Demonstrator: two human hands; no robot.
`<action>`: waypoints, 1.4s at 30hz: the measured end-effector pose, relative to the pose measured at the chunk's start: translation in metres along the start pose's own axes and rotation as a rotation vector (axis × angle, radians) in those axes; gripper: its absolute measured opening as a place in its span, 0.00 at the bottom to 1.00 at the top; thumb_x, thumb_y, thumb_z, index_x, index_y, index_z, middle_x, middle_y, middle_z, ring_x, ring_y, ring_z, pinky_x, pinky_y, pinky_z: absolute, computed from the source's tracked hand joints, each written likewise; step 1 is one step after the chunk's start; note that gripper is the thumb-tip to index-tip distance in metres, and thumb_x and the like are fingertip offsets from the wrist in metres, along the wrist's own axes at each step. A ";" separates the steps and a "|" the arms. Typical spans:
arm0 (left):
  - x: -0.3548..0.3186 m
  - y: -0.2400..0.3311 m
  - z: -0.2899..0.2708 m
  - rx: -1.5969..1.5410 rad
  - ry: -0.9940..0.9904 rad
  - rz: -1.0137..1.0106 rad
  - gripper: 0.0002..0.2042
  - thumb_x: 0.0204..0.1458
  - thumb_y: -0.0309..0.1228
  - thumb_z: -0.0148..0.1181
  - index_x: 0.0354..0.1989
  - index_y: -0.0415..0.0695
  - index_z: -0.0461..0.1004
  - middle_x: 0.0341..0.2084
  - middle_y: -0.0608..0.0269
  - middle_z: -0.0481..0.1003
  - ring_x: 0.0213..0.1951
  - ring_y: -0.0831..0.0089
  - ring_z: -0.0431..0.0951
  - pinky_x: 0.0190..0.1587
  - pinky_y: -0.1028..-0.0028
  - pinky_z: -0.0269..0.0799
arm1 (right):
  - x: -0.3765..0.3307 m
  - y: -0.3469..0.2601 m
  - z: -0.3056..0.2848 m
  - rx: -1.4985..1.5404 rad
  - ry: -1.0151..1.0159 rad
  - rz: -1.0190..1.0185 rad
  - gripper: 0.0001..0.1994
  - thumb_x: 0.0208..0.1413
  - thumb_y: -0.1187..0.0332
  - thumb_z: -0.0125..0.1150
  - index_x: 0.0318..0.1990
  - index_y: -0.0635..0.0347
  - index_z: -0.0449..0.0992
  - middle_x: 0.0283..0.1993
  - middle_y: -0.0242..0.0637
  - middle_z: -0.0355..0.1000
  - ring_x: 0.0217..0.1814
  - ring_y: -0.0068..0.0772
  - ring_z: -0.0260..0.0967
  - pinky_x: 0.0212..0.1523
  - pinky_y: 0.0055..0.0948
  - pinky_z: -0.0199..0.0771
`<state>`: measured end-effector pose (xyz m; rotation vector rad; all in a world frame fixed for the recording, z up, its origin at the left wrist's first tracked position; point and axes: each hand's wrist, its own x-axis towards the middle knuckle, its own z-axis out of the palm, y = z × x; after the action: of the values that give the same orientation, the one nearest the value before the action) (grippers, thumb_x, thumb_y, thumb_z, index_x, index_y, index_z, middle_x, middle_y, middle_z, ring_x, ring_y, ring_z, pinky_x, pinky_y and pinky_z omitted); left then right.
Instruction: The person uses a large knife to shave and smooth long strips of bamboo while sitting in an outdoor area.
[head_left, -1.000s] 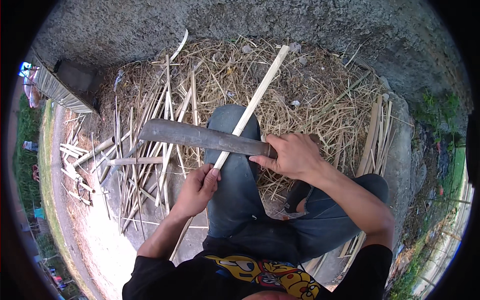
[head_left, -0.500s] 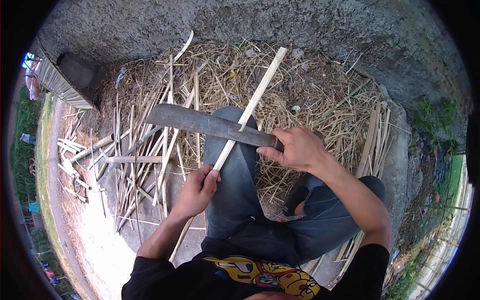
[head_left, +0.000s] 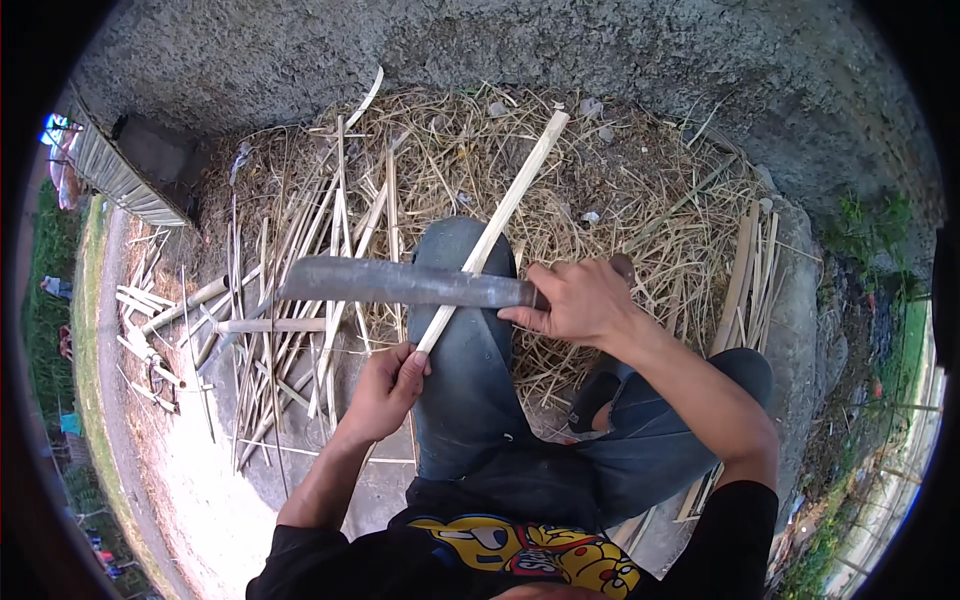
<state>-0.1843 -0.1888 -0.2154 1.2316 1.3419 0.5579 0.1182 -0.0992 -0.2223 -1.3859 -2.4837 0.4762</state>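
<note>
My left hand (head_left: 388,388) is closed round the near end of a pale bamboo strip (head_left: 515,190). The strip slants away to the upper right, passing over my bent knee (head_left: 455,240). Across it lies the broad, dark blade of a machete (head_left: 385,281), its tip pointing left. The blade covers a short stretch of the strip just above my left hand. My right hand (head_left: 585,300) grips the machete's handle, whose wooden butt (head_left: 622,266) shows beyond my fingers.
Many loose bamboo strips (head_left: 320,290) lie in a pile at the left, with thicker bamboo poles (head_left: 195,300) beyond. Shavings (head_left: 600,190) cover the ground ahead, up to a rough grey wall (head_left: 500,50). More strips (head_left: 755,270) lie at the right.
The machete has slid down the strip toward my left hand, and its blade now lies more level. The strip's far end has dipped slightly. My left hand keeps its hold.
</note>
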 end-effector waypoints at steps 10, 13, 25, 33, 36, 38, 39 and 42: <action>0.007 0.007 0.002 -0.010 -0.033 -0.010 0.16 0.70 0.36 0.49 0.30 0.40 0.70 0.15 0.74 0.63 0.19 0.86 0.59 0.22 0.79 0.54 | 0.006 0.001 -0.008 0.103 0.061 0.214 0.31 0.61 0.35 0.53 0.32 0.59 0.78 0.16 0.44 0.71 0.22 0.51 0.76 0.26 0.48 0.75; -0.002 -0.007 -0.006 0.013 -0.019 0.023 0.16 0.70 0.37 0.48 0.30 0.40 0.70 0.15 0.75 0.62 0.18 0.86 0.58 0.21 0.79 0.54 | 0.002 0.003 -0.004 -0.040 0.037 -0.011 0.34 0.61 0.32 0.50 0.29 0.59 0.76 0.15 0.43 0.70 0.20 0.49 0.74 0.25 0.47 0.74; -0.015 -0.022 -0.013 -0.143 -0.027 -0.072 0.16 0.69 0.38 0.51 0.30 0.41 0.71 0.16 0.75 0.64 0.19 0.86 0.59 0.22 0.80 0.55 | -0.013 0.091 -0.066 0.701 0.185 0.566 0.30 0.64 0.39 0.55 0.31 0.63 0.78 0.16 0.29 0.64 0.16 0.29 0.64 0.21 0.33 0.60; -0.003 0.008 0.008 0.277 0.108 0.088 0.16 0.68 0.36 0.52 0.31 0.38 0.74 0.15 0.67 0.68 0.20 0.80 0.66 0.24 0.74 0.61 | -0.014 0.008 -0.031 0.343 0.045 0.230 0.30 0.62 0.40 0.56 0.37 0.65 0.77 0.16 0.43 0.69 0.19 0.45 0.73 0.24 0.43 0.72; -0.001 0.009 0.013 0.338 0.157 0.114 0.15 0.67 0.35 0.52 0.31 0.38 0.74 0.15 0.64 0.70 0.20 0.78 0.69 0.25 0.72 0.63 | -0.019 -0.011 -0.010 0.200 -0.046 0.165 0.30 0.62 0.37 0.53 0.42 0.61 0.75 0.18 0.49 0.72 0.24 0.57 0.76 0.29 0.51 0.77; -0.003 0.006 0.014 0.344 0.173 0.134 0.14 0.67 0.34 0.52 0.31 0.37 0.74 0.15 0.63 0.70 0.20 0.77 0.69 0.25 0.71 0.64 | -0.021 -0.019 -0.001 0.146 -0.019 0.117 0.29 0.60 0.38 0.57 0.41 0.61 0.75 0.17 0.46 0.71 0.22 0.55 0.75 0.26 0.49 0.75; -0.005 0.005 0.014 0.333 0.178 0.146 0.15 0.67 0.34 0.52 0.31 0.37 0.74 0.15 0.64 0.70 0.20 0.77 0.69 0.24 0.71 0.63 | -0.020 -0.015 0.001 0.150 -0.018 0.118 0.29 0.60 0.38 0.57 0.41 0.61 0.75 0.17 0.46 0.71 0.22 0.55 0.75 0.26 0.49 0.75; -0.013 0.008 0.009 0.328 0.197 0.117 0.15 0.67 0.33 0.52 0.30 0.37 0.74 0.15 0.63 0.69 0.19 0.77 0.68 0.24 0.71 0.62 | -0.007 0.018 0.002 -0.050 0.077 0.044 0.30 0.59 0.36 0.56 0.41 0.60 0.75 0.19 0.44 0.72 0.24 0.53 0.76 0.25 0.46 0.75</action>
<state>-0.1762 -0.2010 -0.2052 1.5613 1.5787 0.5673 0.1351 -0.0966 -0.2315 -1.4518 -2.4235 0.3650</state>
